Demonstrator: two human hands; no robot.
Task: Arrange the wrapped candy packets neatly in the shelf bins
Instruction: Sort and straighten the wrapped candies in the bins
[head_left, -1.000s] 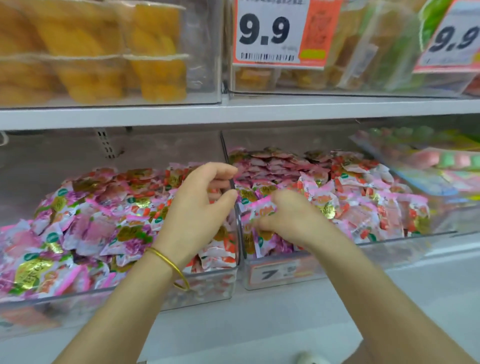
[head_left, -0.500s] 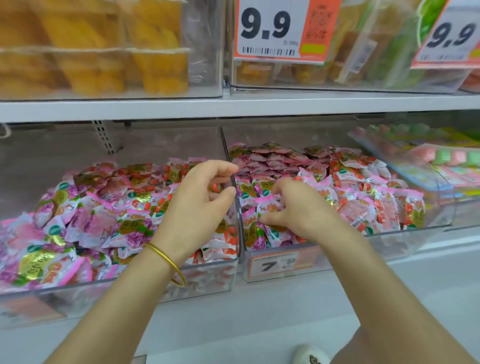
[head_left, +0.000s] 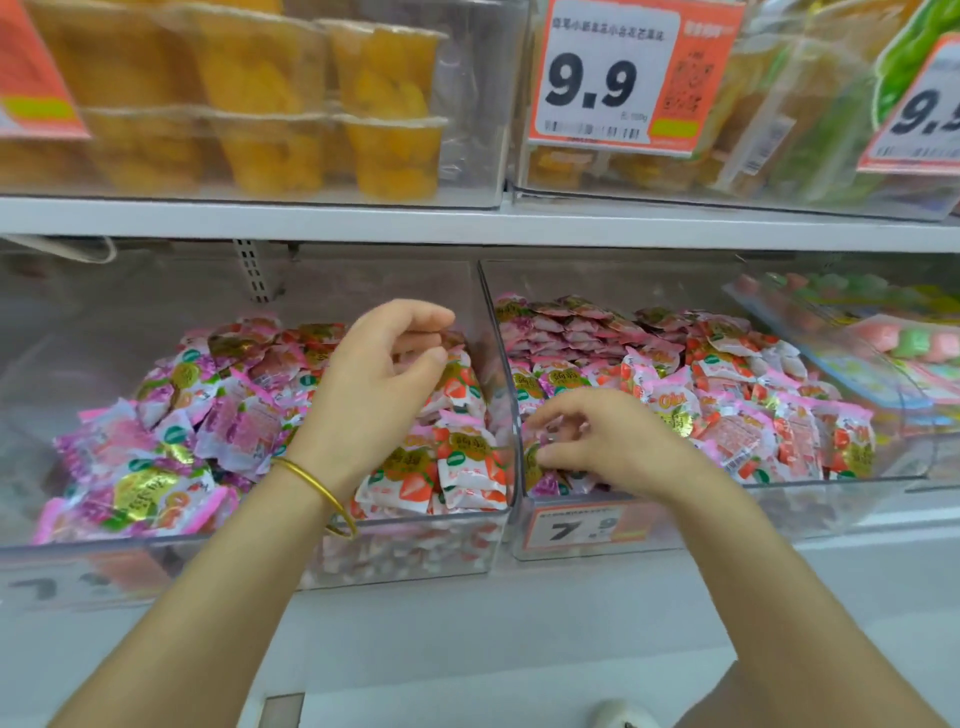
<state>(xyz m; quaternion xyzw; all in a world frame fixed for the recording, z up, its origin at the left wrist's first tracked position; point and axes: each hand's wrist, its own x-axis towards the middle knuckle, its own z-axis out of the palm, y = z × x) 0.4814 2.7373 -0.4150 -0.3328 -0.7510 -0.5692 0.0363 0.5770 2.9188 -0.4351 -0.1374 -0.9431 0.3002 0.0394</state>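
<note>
Pink-and-white wrapped candy packets (head_left: 467, 467) fill both bins | my left hand (head_left: 379, 384) hovers loosely curled, empty, over the clear plastic left bin (head_left: 405, 551) | my right hand (head_left: 608, 441) digs into the clear plastic right bin (head_left: 779, 509) at its front corner, grip unclear | progress: right bin's back rows neat, everything else jumbled.

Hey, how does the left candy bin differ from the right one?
Left bin: candy packets lie jumbled throughout; right bin: its back rows are stacked neatly. Right bin's front shows a readable 7.9 price tag; left bin's is blurred. Both are clear plastic and hold pink-and-white wrapped candy.
</note>
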